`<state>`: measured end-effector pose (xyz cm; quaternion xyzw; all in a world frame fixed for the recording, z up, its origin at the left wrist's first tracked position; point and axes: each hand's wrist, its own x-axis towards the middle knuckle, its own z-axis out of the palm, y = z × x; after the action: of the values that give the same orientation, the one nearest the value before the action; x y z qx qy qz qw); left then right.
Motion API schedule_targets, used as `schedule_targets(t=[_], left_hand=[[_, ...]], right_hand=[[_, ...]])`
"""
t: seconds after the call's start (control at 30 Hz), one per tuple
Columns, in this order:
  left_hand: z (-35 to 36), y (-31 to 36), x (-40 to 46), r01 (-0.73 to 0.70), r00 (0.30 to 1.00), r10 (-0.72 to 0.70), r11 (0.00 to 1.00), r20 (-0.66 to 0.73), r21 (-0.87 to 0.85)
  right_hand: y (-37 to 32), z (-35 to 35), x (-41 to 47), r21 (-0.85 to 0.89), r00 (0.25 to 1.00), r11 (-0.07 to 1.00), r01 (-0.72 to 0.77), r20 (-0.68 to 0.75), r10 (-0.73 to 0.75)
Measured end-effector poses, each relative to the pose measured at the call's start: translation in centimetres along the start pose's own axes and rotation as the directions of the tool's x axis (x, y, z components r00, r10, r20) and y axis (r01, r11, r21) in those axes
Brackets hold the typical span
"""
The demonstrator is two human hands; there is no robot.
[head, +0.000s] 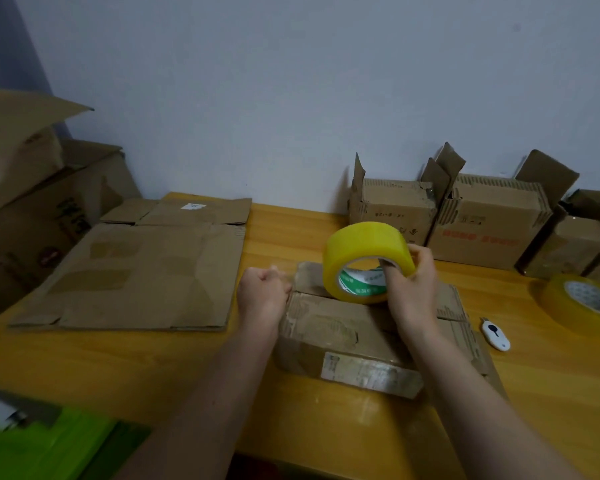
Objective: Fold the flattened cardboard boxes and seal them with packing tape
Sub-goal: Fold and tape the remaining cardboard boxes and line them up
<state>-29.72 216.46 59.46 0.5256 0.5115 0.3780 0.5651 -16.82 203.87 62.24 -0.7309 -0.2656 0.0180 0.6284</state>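
— While the right hand [411, 289] grips the yellow tape roll [366, 261], fingers hooked through its core, how far would you say the job has got?

— Partway, I'd judge. Three folded boxes [485, 220] stand along the far edge of the table [118, 362], toward the right corner, though their top flaps stick up, so those look unsealed on top.

— And the one being worked on?

— That folded box [347, 334] lies near the front edge, right of the middle, flaps closed flat. The roll stands on edge against its far side. I can't make out a fresh strip over the seam; the shiny patch on the near face looks like old tape.

— What is the left hand [262, 292] doing?

— It's curled into a fist just beside the box's left end, near the roll. It may be pinching the clear tape's loose end, but that is too faint to tell.

— What's left, then?

— Taping this box, I think, then the flattened boxes [136, 271] lying by the far left corner, which are not yet folded. A second tape roll [582, 299] lies flat at the right edge, and a small white cutter [496, 334] sits between it and the box, probably for cutting the strip.
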Motion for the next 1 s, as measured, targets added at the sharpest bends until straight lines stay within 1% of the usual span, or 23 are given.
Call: schedule_targets(t=[0.1,0.23,0.33,0.4,0.5,0.57,0.73,0.8,0.87,0.9,0.97,1.0], left_hand=[[-0.2,-0.2,-0.1,0.000,1.000,0.000,1.000,-0.013,0.008],[-0.1,-0.2,0.0,-0.023,1.000,0.023,1.000,-0.013,0.013],[0.3,-0.5,-0.1,-0.031,0.999,0.031,0.999,-0.013,0.026],[0.2,-1.0,0.0,-0.013,1.000,0.013,1.000,-0.005,0.018],[-0.2,-1.7,0.2,0.065,0.998,-0.065,0.998,0.027,-0.006],[-0.6,-1.8,0.2,0.092,0.995,-0.092,0.996,0.033,-0.007],[-0.8,-0.8,0.1,0.186,0.982,-0.184,0.979,0.043,-0.078],[-0.9,-1.1,0.1,0.199,0.980,-0.199,0.980,0.025,-0.009],[-1.0,-1.9,-0.2,0.228,0.973,-0.232,0.967,0.019,0.115],[-1.0,-2.2,-0.4,0.256,0.963,-0.266,0.954,0.049,0.153],[-1.1,-2.3,-0.5,0.300,0.929,-0.327,0.939,0.174,0.166],[-1.1,-2.2,-0.5,0.289,0.918,-0.330,0.936,0.220,0.200]], right_hand=[[-0.2,0.7,-0.2,0.023,0.998,0.999,-0.043,-0.053,0.044],[-0.6,1.1,-0.2,0.047,0.993,0.998,-0.037,-0.108,0.042],[-0.3,1.3,-0.2,0.089,0.989,0.993,-0.081,-0.117,0.091],[-0.2,1.2,-0.1,0.042,0.993,0.996,-0.076,-0.088,0.080],[-0.1,0.9,-0.1,-0.071,1.000,0.998,-0.002,-0.015,0.001],[0.0,0.8,-0.4,-0.132,0.999,0.990,0.039,0.031,-0.035],[-0.4,0.9,-1.0,-0.237,0.992,0.965,0.111,0.089,-0.092],[-0.6,1.1,-1.1,-0.298,0.986,0.944,0.143,0.120,-0.111],[-0.7,1.1,-1.1,-0.331,0.985,0.932,0.145,0.137,-0.105],[-0.6,1.1,-1.0,-0.334,0.986,0.932,0.138,0.138,-0.096],[-0.3,1.1,-1.0,-0.321,0.988,0.940,0.113,0.132,-0.074],[-0.1,1.1,-1.0,-0.308,0.990,0.946,0.095,0.129,-0.058]])
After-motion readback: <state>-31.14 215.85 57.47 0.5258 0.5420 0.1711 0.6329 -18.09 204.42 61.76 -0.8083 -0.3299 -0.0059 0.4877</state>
